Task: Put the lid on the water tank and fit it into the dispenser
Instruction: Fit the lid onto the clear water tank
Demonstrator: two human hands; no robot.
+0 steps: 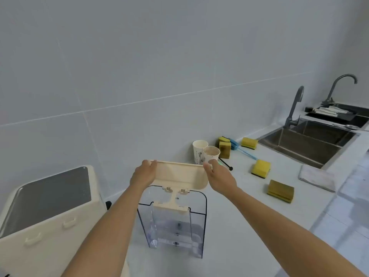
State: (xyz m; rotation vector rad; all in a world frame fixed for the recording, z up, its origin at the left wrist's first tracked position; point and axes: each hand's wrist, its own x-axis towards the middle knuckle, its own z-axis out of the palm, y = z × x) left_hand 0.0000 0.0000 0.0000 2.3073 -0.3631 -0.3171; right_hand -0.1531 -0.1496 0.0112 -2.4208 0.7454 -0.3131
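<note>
The clear water tank (196,222) stands upright on the white counter in front of me. Above its open top I hold the cream lid (179,174), tilted up on its long edge with the underside facing me. My left hand (144,173) grips the lid's left end and my right hand (218,175) grips its right end. A cream handle piece (170,204) hangs from the lid's lower edge down to the tank's near rim. The cream dispenser (48,220) with a dark top panel stands to the left of the tank.
Two paper cups (205,151) stand against the wall behind the lid. Several yellow sponges (260,167) and a blue brush (242,149) lie on the counter to the right. A folded cloth (317,176) lies beside the steel sink (303,144) with its taps (294,108).
</note>
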